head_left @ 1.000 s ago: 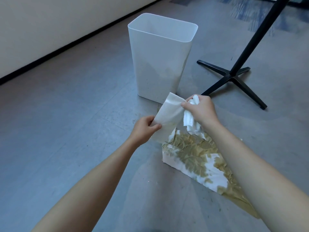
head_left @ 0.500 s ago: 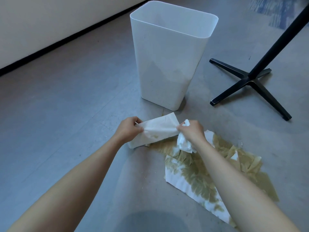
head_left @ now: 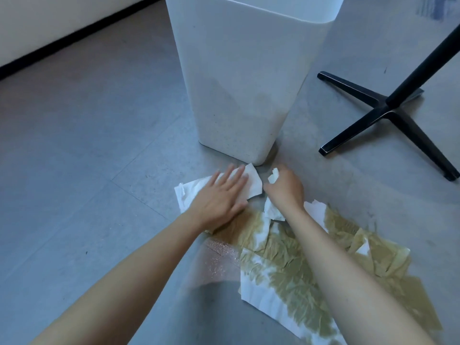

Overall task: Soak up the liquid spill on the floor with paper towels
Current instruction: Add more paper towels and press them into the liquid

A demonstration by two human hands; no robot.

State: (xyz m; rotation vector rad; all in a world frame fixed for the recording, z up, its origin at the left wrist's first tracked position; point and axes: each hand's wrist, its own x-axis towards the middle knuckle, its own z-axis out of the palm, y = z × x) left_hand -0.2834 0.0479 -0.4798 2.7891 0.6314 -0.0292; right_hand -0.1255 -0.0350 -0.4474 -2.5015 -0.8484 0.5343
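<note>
Your left grip (head_left: 221,195), fingers spread, presses the fresh towel (head_left: 254,181) flat; your right grip (head_left: 286,190) pinches a crumpled scrap (head_left: 273,176). Apparently uncovered wet floor (head_left: 219,249) lies just nearer you, closest to the left.

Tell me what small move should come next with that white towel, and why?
Probably press the left hand down and slide the white towel toward the glistening wet patch. The hand lies flat on it, most of it looks dry, while the soaked towels beside it are stained through. The right hand grips a crumpled towel.
</note>
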